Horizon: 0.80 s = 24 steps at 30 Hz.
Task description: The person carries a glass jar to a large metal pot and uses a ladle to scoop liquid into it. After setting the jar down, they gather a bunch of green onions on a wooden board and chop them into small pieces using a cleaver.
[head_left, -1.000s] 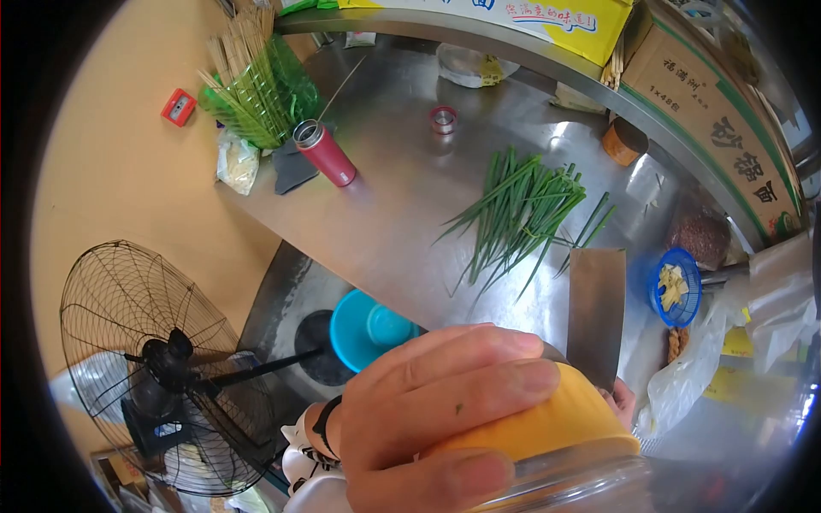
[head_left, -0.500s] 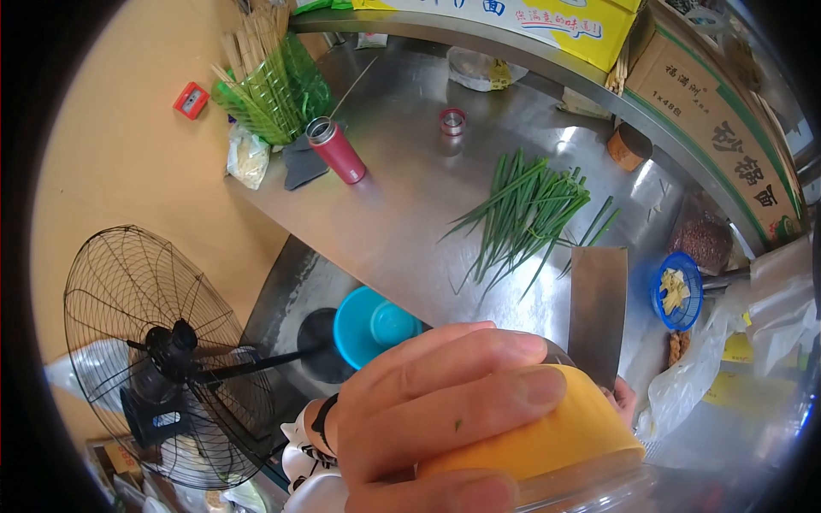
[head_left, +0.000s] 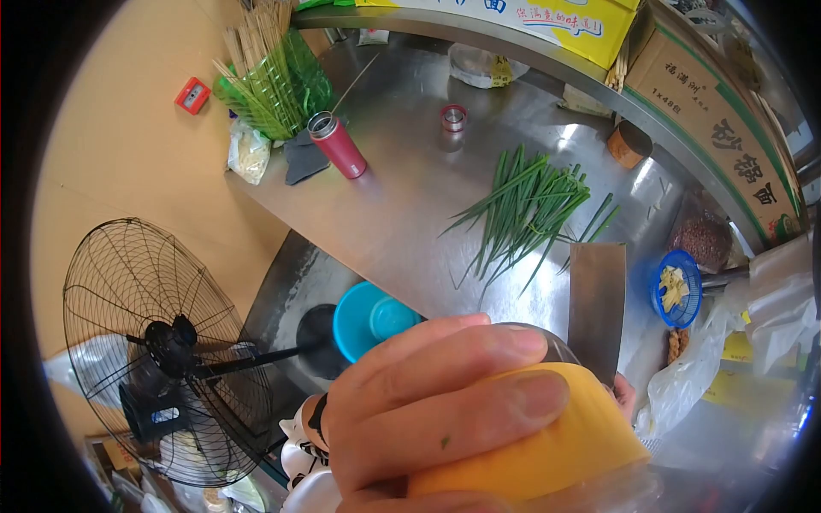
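"Yellow shows under your left grip [head_left: 428, 410]. What is that?"

"A smooth yellow piece [head_left: 547, 445], with clear plastic [head_left: 599, 498] along its near side. You have your fingers bent over its top, pressed close to it. I can't tell what it is, and your palm hides part of it."

"And my right grip [head_left: 625, 397]?"

"Only a little of it shows, just beyond the yellow piece and to its right, at the near end of a broad metal blade [head_left: 599, 299]. You may be holding that blade, but I can't tell how your fingers close."

"Has anything changed?"

"Very little. Your left fingers sit slightly farther left, and more of a dark, see-through edge [head_left: 560, 346] shows past their tips. I judge your hold on the yellow piece to be the same, only with that edge less covered."

"What lies around me?"

"Long green stalks [head_left: 530, 209] lie loose on the metal counter [head_left: 393, 231], beyond your left grip and just past the blade's far end. A blue basket [head_left: 695, 291] is farther right, beyond your right grip. Left of and beyond your left grip, you have a turquoise container [head_left: 349, 329] below the counter, and an open red flask [head_left: 344, 152] standing on it."
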Available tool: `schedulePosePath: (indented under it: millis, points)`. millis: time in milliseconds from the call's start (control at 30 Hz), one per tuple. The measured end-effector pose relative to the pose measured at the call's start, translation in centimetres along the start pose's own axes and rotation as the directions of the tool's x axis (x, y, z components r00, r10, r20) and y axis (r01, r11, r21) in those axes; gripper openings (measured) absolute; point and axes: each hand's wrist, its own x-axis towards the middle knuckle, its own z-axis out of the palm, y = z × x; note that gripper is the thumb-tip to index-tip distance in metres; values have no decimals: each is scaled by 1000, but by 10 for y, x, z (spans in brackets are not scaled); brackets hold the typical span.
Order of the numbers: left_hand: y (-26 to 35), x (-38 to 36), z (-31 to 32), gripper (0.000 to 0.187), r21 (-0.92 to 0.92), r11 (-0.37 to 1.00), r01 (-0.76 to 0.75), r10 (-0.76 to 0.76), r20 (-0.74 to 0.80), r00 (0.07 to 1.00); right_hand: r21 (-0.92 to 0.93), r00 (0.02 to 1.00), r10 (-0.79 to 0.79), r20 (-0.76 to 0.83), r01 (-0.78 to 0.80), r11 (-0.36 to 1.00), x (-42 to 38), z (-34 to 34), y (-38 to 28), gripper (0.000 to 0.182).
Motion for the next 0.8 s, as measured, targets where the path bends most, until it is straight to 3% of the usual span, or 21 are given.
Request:
schedulePosePath:
  millis: [100, 200, 300, 700, 800]
  points:
    - [8, 5, 8, 63, 80, 996, 40, -34, -65, 997, 25, 998, -22, -62, 24, 999, -2, 2, 6, 10]
    - [9, 7, 1, 62, 160, 984, 72, -81, 50, 995, -9, 1000, 26, 12, -26, 1000, 0, 0, -5, 10]
    - [27, 19, 10, 58, 201, 950, 239, -250, 32, 968, -20, 1000, 20, 19, -19, 1000, 0, 0, -6, 10]
    - [67, 28, -23, 36, -71, 686, 724, -716, 108, 690, 25, 997, -73, -30, 74, 997, -1, 2, 4, 11]
    - [75, 30, -28, 36, -110, 615, 781, -777, 88, 624, 18, 997, 14, 81, -15, 1000, 3, -5, -3, 11]
